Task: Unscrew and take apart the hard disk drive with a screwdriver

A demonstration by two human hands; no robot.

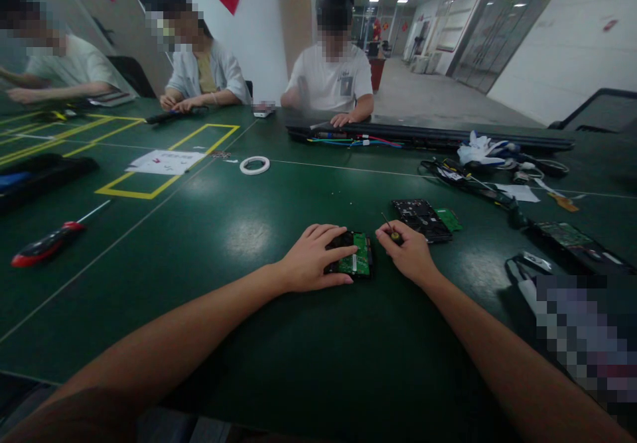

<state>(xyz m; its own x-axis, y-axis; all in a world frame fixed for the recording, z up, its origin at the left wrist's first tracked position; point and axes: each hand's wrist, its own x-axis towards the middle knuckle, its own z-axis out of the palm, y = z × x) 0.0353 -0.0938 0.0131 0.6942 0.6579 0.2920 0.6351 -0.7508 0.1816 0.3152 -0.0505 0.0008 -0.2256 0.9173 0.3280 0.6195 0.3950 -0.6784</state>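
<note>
A hard drive (363, 264) lies on the green table with its green circuit board facing up. My left hand (313, 257) grips it from the left, thumb along the near edge, one finger across the board and the others at the far side. Just right of the drive, my right hand (411, 251) is closed around a small screwdriver (396, 237). Its thin shaft points up and away, apart from the drive. Behind that hand sits a second dark drive (423, 219), partly covered by my fingers, with a loose green circuit board (449, 219) beside it.
A red-and-black screwdriver (50, 244) lies at left. Farther back are a tape roll (255, 165), paper (166, 162) and a long black casing (428, 138) with wires. Cables and parts (478, 184) crowd the right, near another circuit board (577, 244). Three people sit across the table.
</note>
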